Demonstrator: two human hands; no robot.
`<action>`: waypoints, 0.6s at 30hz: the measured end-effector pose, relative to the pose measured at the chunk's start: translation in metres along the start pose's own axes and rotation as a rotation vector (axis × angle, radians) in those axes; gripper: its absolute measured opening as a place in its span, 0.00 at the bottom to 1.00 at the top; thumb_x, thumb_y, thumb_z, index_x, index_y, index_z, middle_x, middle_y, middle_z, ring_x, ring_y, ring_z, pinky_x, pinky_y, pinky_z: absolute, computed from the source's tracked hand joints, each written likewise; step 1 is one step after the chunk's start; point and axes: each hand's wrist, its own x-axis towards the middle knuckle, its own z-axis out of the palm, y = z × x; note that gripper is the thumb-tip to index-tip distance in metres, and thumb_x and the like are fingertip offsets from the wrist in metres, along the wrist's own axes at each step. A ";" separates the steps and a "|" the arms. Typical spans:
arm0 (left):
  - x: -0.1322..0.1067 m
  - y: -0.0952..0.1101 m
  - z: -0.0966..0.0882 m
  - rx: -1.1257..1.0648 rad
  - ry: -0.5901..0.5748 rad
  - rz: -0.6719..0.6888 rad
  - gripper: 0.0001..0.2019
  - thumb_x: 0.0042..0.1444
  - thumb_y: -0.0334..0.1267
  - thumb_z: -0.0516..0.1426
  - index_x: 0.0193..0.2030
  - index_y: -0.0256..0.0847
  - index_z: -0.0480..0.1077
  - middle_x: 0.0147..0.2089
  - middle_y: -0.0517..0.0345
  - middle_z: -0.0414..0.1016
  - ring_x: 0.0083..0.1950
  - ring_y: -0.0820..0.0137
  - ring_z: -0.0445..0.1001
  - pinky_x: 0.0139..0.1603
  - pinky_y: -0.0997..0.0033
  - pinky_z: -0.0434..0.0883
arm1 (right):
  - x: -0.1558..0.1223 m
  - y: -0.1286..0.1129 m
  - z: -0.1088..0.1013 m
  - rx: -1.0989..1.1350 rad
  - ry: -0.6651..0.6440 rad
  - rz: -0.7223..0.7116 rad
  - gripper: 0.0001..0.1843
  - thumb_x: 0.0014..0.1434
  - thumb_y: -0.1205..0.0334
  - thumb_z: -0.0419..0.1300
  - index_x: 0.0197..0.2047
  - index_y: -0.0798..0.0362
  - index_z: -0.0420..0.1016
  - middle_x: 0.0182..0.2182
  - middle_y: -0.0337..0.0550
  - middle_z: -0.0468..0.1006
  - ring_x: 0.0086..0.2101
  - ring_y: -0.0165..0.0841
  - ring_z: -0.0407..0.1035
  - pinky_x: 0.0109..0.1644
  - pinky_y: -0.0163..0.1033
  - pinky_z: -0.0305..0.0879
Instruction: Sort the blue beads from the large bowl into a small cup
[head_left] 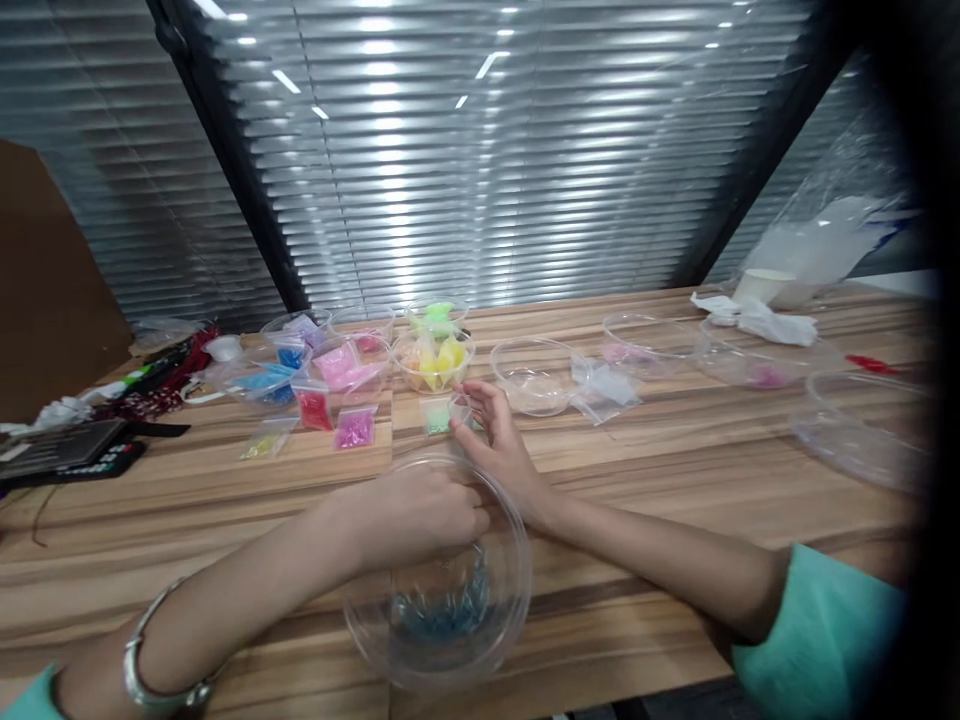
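Observation:
My left hand (pixel 420 515) reaches over the rim of a clear plastic bowl (pixel 360 625) near the table's front edge, fingers curled together; what they pinch is hidden. Blue beads (pixel 442 612) lie at the bottom of that bowl. My right hand (pixel 499 440) lies just beyond the bowl and pinches a small clear bag (pixel 459 408) between thumb and fingers. A small bag of green beads (pixel 436 418) lies flat on the wood right beside it.
Clear bowls with coloured bead bags stand at the back: blue (pixel 270 380), pink (pixel 346 362), yellow (pixel 435 360). Loose bags of red (pixel 313 408), pink (pixel 354 428) and yellow-green (pixel 264 442) lie on the wooden table (pixel 675 480). Empty clear bowls (pixel 536 375) spread right. Dark items sit far left.

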 end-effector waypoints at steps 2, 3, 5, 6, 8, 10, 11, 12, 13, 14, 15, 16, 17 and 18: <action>-0.003 0.000 -0.009 0.020 -0.131 0.038 0.09 0.62 0.26 0.54 0.43 0.39 0.75 0.48 0.53 0.80 0.47 0.64 0.79 0.46 0.69 0.72 | 0.000 0.002 0.000 0.021 0.005 -0.005 0.23 0.64 0.54 0.61 0.58 0.46 0.58 0.59 0.49 0.66 0.60 0.37 0.62 0.69 0.53 0.56; -0.005 -0.001 -0.015 0.003 -0.169 0.028 0.09 0.63 0.26 0.54 0.43 0.39 0.74 0.49 0.53 0.80 0.46 0.65 0.79 0.43 0.70 0.72 | 0.000 0.003 0.000 0.032 0.007 -0.005 0.23 0.64 0.54 0.61 0.58 0.45 0.58 0.59 0.49 0.66 0.61 0.38 0.62 0.69 0.53 0.56; -0.012 -0.003 -0.029 -0.065 -0.154 -0.029 0.07 0.64 0.28 0.54 0.42 0.40 0.73 0.48 0.56 0.79 0.43 0.67 0.78 0.37 0.72 0.70 | 0.000 0.005 0.000 0.052 0.008 -0.008 0.23 0.64 0.52 0.60 0.58 0.45 0.57 0.60 0.49 0.65 0.61 0.38 0.62 0.69 0.53 0.56; -0.016 -0.005 -0.036 -0.103 -0.126 -0.051 0.06 0.65 0.30 0.54 0.42 0.40 0.72 0.46 0.58 0.79 0.42 0.69 0.78 0.35 0.72 0.68 | 0.000 0.005 -0.001 0.061 0.004 -0.010 0.24 0.65 0.52 0.60 0.59 0.45 0.57 0.60 0.49 0.64 0.62 0.37 0.61 0.70 0.53 0.55; -0.023 -0.011 -0.047 -0.174 -0.048 -0.091 0.06 0.68 0.33 0.52 0.44 0.41 0.71 0.44 0.59 0.77 0.41 0.70 0.76 0.35 0.73 0.67 | 0.001 0.006 -0.001 0.080 -0.013 -0.017 0.25 0.64 0.51 0.60 0.59 0.44 0.56 0.61 0.49 0.64 0.63 0.37 0.60 0.70 0.53 0.55; -0.028 -0.021 -0.053 -0.235 0.039 -0.148 0.08 0.69 0.35 0.49 0.44 0.41 0.69 0.45 0.56 0.75 0.43 0.69 0.73 0.40 0.71 0.67 | 0.001 0.006 -0.001 0.102 -0.043 -0.020 0.26 0.64 0.51 0.61 0.60 0.43 0.55 0.62 0.50 0.64 0.63 0.37 0.61 0.70 0.52 0.56; -0.029 -0.027 -0.053 -0.262 0.084 -0.190 0.09 0.70 0.35 0.48 0.44 0.41 0.69 0.47 0.55 0.73 0.44 0.68 0.72 0.43 0.70 0.68 | 0.002 0.006 -0.001 0.113 -0.060 -0.019 0.27 0.64 0.51 0.61 0.60 0.43 0.54 0.61 0.50 0.65 0.62 0.37 0.62 0.69 0.52 0.57; -0.030 -0.035 -0.052 -0.289 0.125 -0.229 0.10 0.70 0.36 0.47 0.44 0.40 0.69 0.48 0.54 0.72 0.46 0.68 0.72 0.45 0.69 0.68 | 0.002 0.005 -0.001 0.124 -0.076 -0.018 0.27 0.63 0.51 0.62 0.60 0.43 0.54 0.61 0.50 0.65 0.62 0.37 0.62 0.69 0.52 0.57; -0.031 -0.042 -0.049 -0.311 0.158 -0.262 0.10 0.70 0.37 0.47 0.44 0.40 0.68 0.48 0.54 0.72 0.47 0.67 0.71 0.46 0.68 0.68 | 0.003 0.005 -0.001 0.133 -0.090 -0.018 0.27 0.63 0.51 0.62 0.60 0.43 0.54 0.61 0.50 0.66 0.62 0.37 0.63 0.68 0.53 0.58; -0.031 -0.050 -0.046 -0.330 0.182 -0.291 0.10 0.70 0.37 0.47 0.44 0.40 0.68 0.46 0.53 0.72 0.46 0.67 0.71 0.46 0.68 0.69 | 0.003 0.004 -0.001 0.142 -0.108 -0.015 0.27 0.63 0.52 0.62 0.60 0.43 0.53 0.60 0.50 0.67 0.62 0.36 0.63 0.68 0.53 0.58; -0.032 -0.058 -0.041 -0.352 0.197 -0.321 0.10 0.70 0.39 0.47 0.44 0.39 0.68 0.44 0.54 0.73 0.44 0.67 0.71 0.44 0.68 0.69 | 0.003 0.004 -0.001 0.154 -0.132 -0.011 0.28 0.63 0.52 0.62 0.60 0.42 0.53 0.60 0.50 0.68 0.62 0.36 0.63 0.68 0.53 0.58; -0.032 -0.065 -0.037 -0.372 0.209 -0.340 0.11 0.70 0.40 0.47 0.44 0.39 0.69 0.43 0.54 0.73 0.42 0.68 0.71 0.43 0.68 0.69 | 0.003 0.003 -0.001 0.168 -0.159 -0.004 0.28 0.63 0.53 0.63 0.61 0.42 0.53 0.60 0.49 0.68 0.62 0.36 0.63 0.68 0.53 0.58; -0.032 -0.071 -0.033 -0.387 0.223 -0.356 0.11 0.70 0.40 0.48 0.44 0.39 0.69 0.42 0.54 0.74 0.42 0.68 0.72 0.42 0.69 0.70 | 0.004 0.002 -0.002 0.184 -0.189 0.006 0.29 0.63 0.54 0.63 0.61 0.42 0.53 0.60 0.49 0.68 0.63 0.36 0.62 0.69 0.53 0.57; -0.032 -0.075 -0.029 -0.400 0.235 -0.365 0.11 0.70 0.41 0.49 0.45 0.39 0.70 0.42 0.55 0.74 0.42 0.68 0.72 0.42 0.69 0.70 | 0.004 0.002 -0.002 0.200 -0.217 0.019 0.30 0.62 0.54 0.64 0.61 0.41 0.53 0.61 0.48 0.68 0.63 0.36 0.62 0.69 0.53 0.57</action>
